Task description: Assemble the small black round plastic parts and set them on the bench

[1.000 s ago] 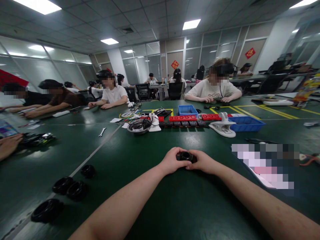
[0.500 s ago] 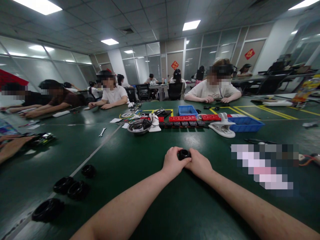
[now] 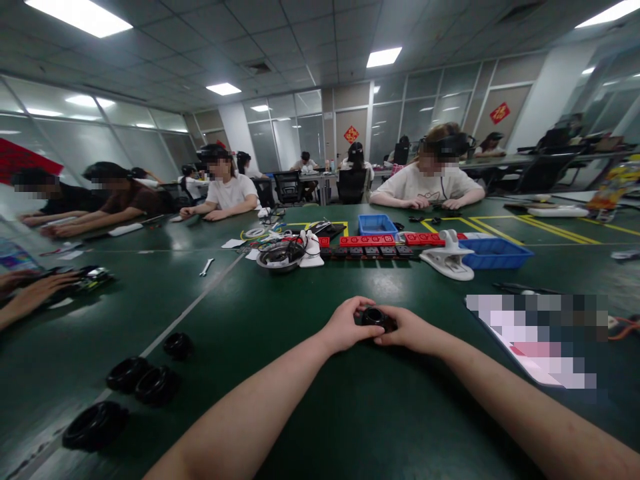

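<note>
A small black ring-shaped piece [image 3: 373,316] with a round hole facing up is held between my two hands, low over the green table. My left hand [image 3: 346,325] is closed on its left side, thumb across the near edge and fingers round the far side. From the right, my right hand [image 3: 414,328] grips the same piece, its fingertips meeting the left thumb. Both palms hide part of it. Several similar black rings lie to the left: a small one [image 3: 177,345], two side by side, and a larger one [image 3: 95,425] nearest me.
Ahead stand a red-and-black strip [image 3: 367,241], a metal bowl [image 3: 280,256] with cables, a white clamp [image 3: 450,256] and a blue bin [image 3: 495,253]. A wrench [image 3: 207,267] lies left. At right is a blurred flat thing [image 3: 540,347]. A co-worker's hands [image 3: 43,293] work at far left.
My right hand has drawn slightly right and toward me, its fingers shifting on the ring. The ring sits a little lower in view, and the left hand keeps hold of it.
</note>
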Tool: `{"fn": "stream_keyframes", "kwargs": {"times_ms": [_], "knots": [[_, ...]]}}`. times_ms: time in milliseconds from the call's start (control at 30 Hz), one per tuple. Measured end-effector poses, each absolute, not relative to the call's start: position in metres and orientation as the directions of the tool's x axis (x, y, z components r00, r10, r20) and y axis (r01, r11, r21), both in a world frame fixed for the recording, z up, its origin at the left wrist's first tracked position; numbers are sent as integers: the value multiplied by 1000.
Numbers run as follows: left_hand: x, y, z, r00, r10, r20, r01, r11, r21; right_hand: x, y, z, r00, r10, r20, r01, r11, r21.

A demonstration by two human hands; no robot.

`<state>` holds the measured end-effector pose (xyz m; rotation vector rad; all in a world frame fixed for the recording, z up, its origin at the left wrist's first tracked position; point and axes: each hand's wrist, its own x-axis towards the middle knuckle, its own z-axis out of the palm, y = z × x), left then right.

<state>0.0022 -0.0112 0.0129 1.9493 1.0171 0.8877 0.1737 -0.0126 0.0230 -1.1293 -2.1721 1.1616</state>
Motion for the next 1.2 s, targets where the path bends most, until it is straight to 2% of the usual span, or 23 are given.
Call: {"fn": "stream_keyframes", "kwargs": {"times_ms": [200,400,767,1200], "knots": [[3,-16,16,491,831,262,381,-476,793,178,-13,26,-598,798,-81,466,264,-845],[4,-17,18,478,825,302,431,-520,737,178,-10,18,-565,823,-66,492,272,-827],[4,-17,20,483,840,249,406,-467,786,181,-11,24,-623,779,-70,461,293,-838],[6,-19,18,455,850,266,404,-463,789,180,-11,23,-612,789,-50,460,304,-834]]}}
